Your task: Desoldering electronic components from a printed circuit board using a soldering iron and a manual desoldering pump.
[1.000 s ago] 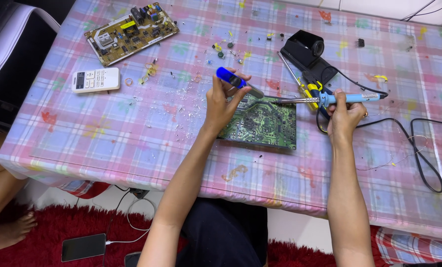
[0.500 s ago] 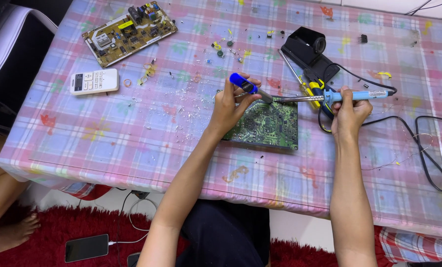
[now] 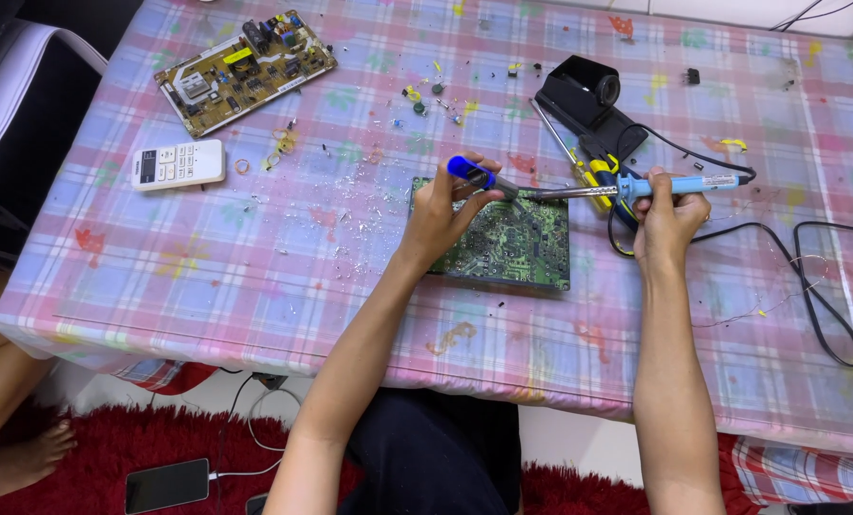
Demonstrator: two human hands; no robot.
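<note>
Compared with a moment ago, our left hand (image 3: 442, 212), closed around the blue desoldering pump (image 3: 471, 174), has moved toward the tip of the soldering iron (image 3: 636, 188) gripped by our right hand (image 3: 669, 215), above the green circuit board (image 3: 504, 236), at 12 o'clock from our body.

Bright, even indoor light from overhead, nothing blown out. Soft short shadows under both forearms on the plaid tablecloth (image 3: 255, 286). Mild sheen off its plastic cover near the top edge. Sharp enough to make out traces on the green circuit board (image 3: 517, 238). Slight wide-angle bowing at the edges, darker down by the red rug (image 3: 112, 448).
</note>
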